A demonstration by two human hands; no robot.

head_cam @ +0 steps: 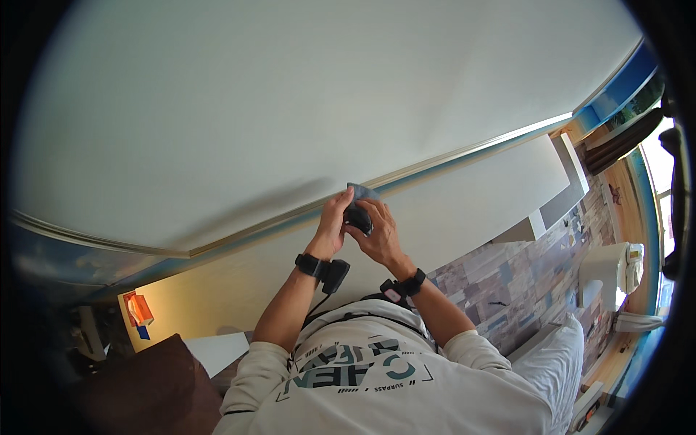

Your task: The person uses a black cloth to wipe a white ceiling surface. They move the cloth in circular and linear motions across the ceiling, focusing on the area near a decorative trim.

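Both of my hands are raised together near the middle of the view, above a long white surface [467, 201] that runs along the wall. My left hand [331, 220] holds one side of a small dark object [359, 218], whose kind I cannot tell. A grey-blue cloth [361, 191] sticks up between my fingers behind it. My right hand [380, 231] grips the dark object and cloth from the other side, fingers bent over them. Black straps with small devices sit on both wrists.
An orange tissue box [140, 310] stands at the far left end of the long surface. Below it is a dark brown piece of furniture [157, 386]. To the right are a white stool or small table [601, 272], a bed corner with white bedding [554, 359] and dark curtains [625, 141].
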